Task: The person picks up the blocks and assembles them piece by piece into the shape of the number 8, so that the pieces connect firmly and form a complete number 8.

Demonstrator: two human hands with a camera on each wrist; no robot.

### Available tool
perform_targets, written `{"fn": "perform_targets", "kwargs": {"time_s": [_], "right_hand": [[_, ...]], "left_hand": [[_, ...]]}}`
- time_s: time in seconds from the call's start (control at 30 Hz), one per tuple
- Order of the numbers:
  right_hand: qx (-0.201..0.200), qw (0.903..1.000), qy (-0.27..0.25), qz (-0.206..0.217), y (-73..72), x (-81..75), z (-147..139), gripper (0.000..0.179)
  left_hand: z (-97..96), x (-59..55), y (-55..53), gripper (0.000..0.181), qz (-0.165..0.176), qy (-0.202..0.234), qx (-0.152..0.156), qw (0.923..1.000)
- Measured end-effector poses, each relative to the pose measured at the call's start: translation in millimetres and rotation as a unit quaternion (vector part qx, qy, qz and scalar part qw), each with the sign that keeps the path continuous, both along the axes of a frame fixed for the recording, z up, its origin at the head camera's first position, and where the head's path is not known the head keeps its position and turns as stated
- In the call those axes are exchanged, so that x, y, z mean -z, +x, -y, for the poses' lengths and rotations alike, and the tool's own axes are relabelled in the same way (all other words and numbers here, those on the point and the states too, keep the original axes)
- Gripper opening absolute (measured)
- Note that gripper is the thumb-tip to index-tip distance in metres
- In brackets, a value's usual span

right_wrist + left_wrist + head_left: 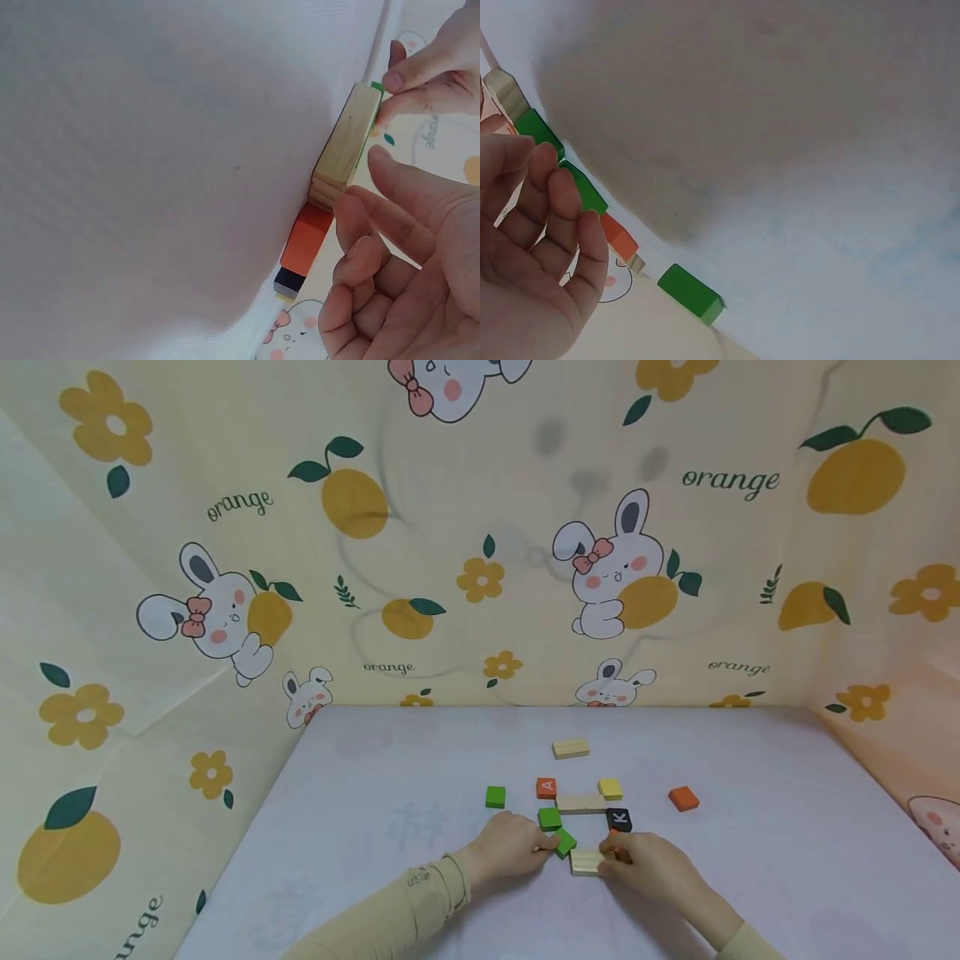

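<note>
In the head view my left hand [510, 847] has its curled fingers and thumb at the left side of a tilted green block [565, 843], holding it. My right hand [652, 864] bends its fingers over an orange block [307, 236]; in the head view they cover most of it. Its fingertips also lie at the right end of a pale wooden plank [587, 862], which lies between the hands. Behind the left hand's block sits another green block [550, 819]. A black block marked K [618, 819] lies just beyond the orange one.
Farther back lie an orange block marked A [546, 787], a second plank [582, 804] and a yellow block [611, 789]. Apart from these are a green block [495, 797] at left, an orange block [683, 798] at right and a small plank [571, 749] behind. A printed cloth [480, 635] surrounds the table.
</note>
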State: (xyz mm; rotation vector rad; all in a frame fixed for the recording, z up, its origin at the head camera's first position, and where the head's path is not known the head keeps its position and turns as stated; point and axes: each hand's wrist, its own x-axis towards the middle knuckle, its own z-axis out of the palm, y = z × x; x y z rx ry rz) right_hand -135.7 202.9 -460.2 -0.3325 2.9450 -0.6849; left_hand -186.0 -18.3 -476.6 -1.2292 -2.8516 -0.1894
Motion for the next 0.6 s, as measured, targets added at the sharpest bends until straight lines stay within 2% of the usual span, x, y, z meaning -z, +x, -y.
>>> {"fn": "perform_targets", "kwargs": {"time_s": [0.17,0.27,0.47,0.6], "right_hand": [[0.016,0.9994,-0.005,0.031,-5.4,-4.4,-2,0.014],[0.023,0.9991,-0.005,0.035,-10.0,-9.0,-8,0.011],[0.032,0.9994,0.011,0.011,-23.8,-16.2,-33,0.025],[0.032,0.9992,0.020,-0.012,-34.2,-16.2,-56,0.028]], "left_hand": [[-0.9,-1.8,0.4,0.020,0.002,0.001,0.001,1.0000],[-0.9,-3.0,1.2,0.020,0.004,0.001,0.000,1.0000],[0.6,-4.3,3.1,0.021,0.005,0.001,-0.004,1.0000],[0.5,-3.3,2.6,0.021,0.006,0.003,-0.002,1.0000]]}}
